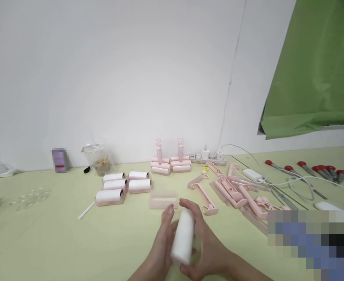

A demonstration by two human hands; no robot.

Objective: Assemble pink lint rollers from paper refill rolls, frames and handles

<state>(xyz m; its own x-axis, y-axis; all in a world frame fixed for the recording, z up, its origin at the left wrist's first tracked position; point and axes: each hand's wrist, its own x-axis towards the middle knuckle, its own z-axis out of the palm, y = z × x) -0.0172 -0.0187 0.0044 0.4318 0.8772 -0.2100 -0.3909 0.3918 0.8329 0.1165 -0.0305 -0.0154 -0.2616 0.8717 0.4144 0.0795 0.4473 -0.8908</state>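
Note:
Between my two hands, tilted over the near part of the table, is a white lint roller refill [183, 238]. My right hand [208, 242] wraps round its right side, with fingers at the top and near the lower end. My left hand [163, 238] grips it from the left; its thumb points up and some fingers are hidden behind the roll. Just beyond my hands lies a translucent pale pink case [163, 200]. To the left, several white rolls [110, 195] lie in pink cases. Pink lint roller handles [204, 198] are piled on the right.
Two pink lint rollers [160, 166] stand against the wall beside a power strip [208, 160]. Red-ended grey tools [306, 168] and white cables lie at right. A clear bag [100, 160] and clear rings [32, 197] are at left. A blurred-out patch covers the lower right.

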